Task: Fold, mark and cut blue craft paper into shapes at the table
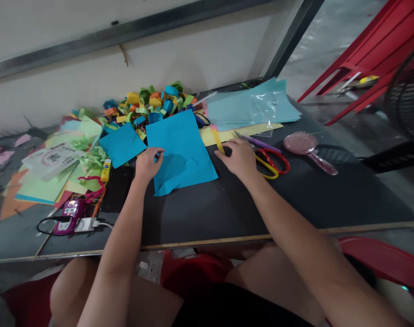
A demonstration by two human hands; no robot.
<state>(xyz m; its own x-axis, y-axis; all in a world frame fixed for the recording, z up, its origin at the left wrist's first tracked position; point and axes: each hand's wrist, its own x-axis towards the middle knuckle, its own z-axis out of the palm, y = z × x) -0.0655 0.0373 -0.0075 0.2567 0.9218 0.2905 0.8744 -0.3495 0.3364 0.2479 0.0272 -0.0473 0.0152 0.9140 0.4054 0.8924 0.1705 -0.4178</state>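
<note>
A large blue paper sheet [179, 154] lies on the dark table in front of me, its near left corner creased. Over its left edge hovers or rests my left hand [148, 162], fingers curved and a gap between thumb and forefinger; I see nothing held in it. My right hand [241, 159], to the right of the sheet, pinches the lower end of a narrow yellow paper strip [216, 137]. Beside that hand lie scissors with red and yellow handles [274, 162] and a purple pen-like stick [263, 143]. A smaller blue paper piece [122, 144] is left of the large sheet.
Folded colored paper pieces [155, 102] are heaped against the wall. Light blue sheets [241, 106] lie behind right, near a pink hairbrush [304, 144]. Leftward are a glue stick [106, 170], a black phone-like object [117, 190], a purple device [71, 215] and loose paper [53, 186].
</note>
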